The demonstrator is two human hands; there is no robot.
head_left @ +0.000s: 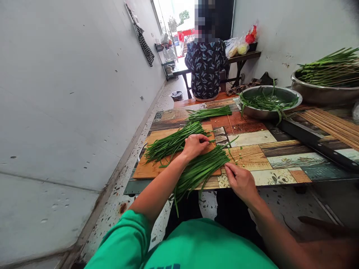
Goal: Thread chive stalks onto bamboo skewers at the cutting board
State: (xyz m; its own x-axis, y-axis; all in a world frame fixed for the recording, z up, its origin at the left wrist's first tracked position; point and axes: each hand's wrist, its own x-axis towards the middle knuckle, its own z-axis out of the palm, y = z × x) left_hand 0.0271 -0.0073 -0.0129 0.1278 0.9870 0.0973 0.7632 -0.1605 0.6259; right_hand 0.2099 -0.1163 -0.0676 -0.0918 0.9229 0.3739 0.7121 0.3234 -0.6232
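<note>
Two bunches of long green garlic chives lie by my hands: the farther chive bunch (175, 142) on a wooden cutting board (153, 170), the nearer chive bunch (200, 168) across the board's front edge, with leaf tips hanging over the table edge. Between them, my left hand (195, 145) is closed in a pinch, with a short bit of green chive showing at its fingertips. My right hand (241, 181) pinches thumb and finger together beside the cut ends of the nearer bunch. Whatever sits in that pinch is too small to make out.
Behind the board lies another chive bunch (210, 113) near a single skewer (230, 124). To the right are a metal bowl of chives (270, 106), a black-handled knife (316, 144), bamboo skewers (333, 125) and a large basin (325, 91) of skewered greens. A person (206, 67) sits ahead, back turned.
</note>
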